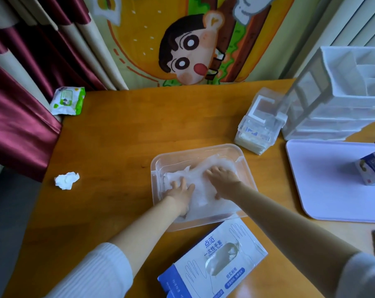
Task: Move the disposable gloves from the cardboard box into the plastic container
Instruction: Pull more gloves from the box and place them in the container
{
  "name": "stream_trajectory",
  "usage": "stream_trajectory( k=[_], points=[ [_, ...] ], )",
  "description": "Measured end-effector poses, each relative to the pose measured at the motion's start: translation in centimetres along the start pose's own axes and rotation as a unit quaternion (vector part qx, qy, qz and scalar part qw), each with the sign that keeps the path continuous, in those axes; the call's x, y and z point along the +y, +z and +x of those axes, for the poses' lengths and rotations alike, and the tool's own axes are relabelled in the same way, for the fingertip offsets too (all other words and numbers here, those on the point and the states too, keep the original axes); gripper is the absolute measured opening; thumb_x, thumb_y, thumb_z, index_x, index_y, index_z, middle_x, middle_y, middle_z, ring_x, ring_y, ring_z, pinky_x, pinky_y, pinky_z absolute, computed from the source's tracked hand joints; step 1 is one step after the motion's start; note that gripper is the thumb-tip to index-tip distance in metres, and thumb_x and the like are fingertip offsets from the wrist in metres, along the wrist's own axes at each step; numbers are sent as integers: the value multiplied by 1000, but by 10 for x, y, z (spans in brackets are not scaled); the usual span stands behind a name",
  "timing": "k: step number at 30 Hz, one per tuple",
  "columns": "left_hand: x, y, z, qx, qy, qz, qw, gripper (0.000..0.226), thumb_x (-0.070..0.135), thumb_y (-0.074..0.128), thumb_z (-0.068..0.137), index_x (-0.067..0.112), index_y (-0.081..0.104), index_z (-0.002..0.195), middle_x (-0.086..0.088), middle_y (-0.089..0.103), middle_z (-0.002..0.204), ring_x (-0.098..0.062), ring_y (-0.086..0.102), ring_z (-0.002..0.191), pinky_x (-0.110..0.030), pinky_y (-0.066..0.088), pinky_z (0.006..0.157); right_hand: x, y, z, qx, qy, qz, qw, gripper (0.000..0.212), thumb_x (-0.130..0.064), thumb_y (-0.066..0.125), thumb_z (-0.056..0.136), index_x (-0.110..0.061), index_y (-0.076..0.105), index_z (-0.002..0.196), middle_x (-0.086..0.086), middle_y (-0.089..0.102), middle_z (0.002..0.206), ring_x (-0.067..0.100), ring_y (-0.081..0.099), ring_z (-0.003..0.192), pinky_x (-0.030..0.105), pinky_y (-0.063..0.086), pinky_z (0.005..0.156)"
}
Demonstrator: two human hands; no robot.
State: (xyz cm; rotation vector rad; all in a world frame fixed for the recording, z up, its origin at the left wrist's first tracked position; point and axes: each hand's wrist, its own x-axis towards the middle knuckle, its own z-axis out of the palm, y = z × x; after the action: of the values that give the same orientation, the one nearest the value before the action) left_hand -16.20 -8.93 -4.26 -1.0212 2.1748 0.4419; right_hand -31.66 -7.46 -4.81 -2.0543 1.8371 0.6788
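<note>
Nearest the camera, the cardboard box (216, 261) is laid flat on the desk (117, 136), opening upward, just beside the near rim of the plastic container (155, 168). The gloves (201, 183) are gathered inside that container as one crumpled heap. Both grips are spread wide and nothing is clasped: the left grip (181, 191) is pressed flat on the heap's near-left end, the right grip (222, 179) further toward its far right. The pressing is best done evenly, palms kept low, so that air is squeezed out and no film is left over the rim. The heap's long axis is judged to run from near left to far right, along the container's length.
</note>
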Motion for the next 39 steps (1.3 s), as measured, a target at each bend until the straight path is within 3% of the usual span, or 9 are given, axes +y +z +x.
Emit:
stream_trajectory(
  k=[4,9,14,17,20,25,31,35,39],
  points=[
    [-10,-16,-18,19,28,5,999,59,19,55,95,13,25,146,-15,25,151,-34,35,133,-40,41,95,4,-15,-21,63,-22,99,993,47,-21,55,94,-14,40,138,5,42,139,23,43,126,34,38,102],
    [-11,-44,-51,196,49,-23,979,43,23,46,99,15,38,141,-6,39,147,-27,38,134,-40,30,108,0,-30,-71,251,-62,209,943,25,-17,49,97,-15,55,121,1,58,116,17,56,103,30,46,85],
    [22,-39,-92,350,132,-145,916,31,15,46,98,18,48,130,2,49,131,-18,49,116,-21,32,83,-14,-4,-129,390,-146,224,881,10,-18,46,90,-15,56,94,-6,58,82,7,53,70,15,35,58],
    [46,-20,-114,386,188,-153,890,23,9,53,92,15,57,114,-1,56,113,-18,55,98,-19,36,77,-18,34,-146,373,-183,195,888,5,-14,52,88,-17,51,92,-5,57,81,10,53,69,22,43,54],
    [61,1,-120,388,251,-96,881,13,9,60,87,14,58,99,-2,57,96,-18,58,84,-27,47,72,-13,73,-146,296,-172,122,932,39,-17,71,77,-19,48,108,1,58,106,16,55,92,27,53,72],
    [68,39,-116,221,208,-5,953,33,25,43,99,13,45,130,-5,45,128,-21,46,117,-29,37,95,-13,94,-152,143,-62,138,978,43,-31,43,99,-29,31,140,6,20,151,26,25,136,39,44,100],
    [61,67,-104,102,126,57,985,74,49,57,90,15,24,146,-12,18,153,-31,25,136,-42,25,109,-35,88,-151,144,58,142,978,50,-32,43,99,-18,28,145,9,19,151,29,28,132,34,45,94],
    [56,73,-100,113,103,26,988,83,54,60,85,23,17,149,-10,9,157,-32,18,140,-44,24,112,-43,90,-155,203,-37,81,975,39,-21,81,65,-16,65,100,4,61,99,22,59,87,28,49,69],
    [57,77,-100,111,89,0,990,88,52,63,84,21,14,151,-9,7,158,-31,16,142,-43,23,113,-58,88,-151,103,-63,140,983,33,-6,57,89,-16,57,120,4,60,115,23,59,101,31,46,82]
  ],
)
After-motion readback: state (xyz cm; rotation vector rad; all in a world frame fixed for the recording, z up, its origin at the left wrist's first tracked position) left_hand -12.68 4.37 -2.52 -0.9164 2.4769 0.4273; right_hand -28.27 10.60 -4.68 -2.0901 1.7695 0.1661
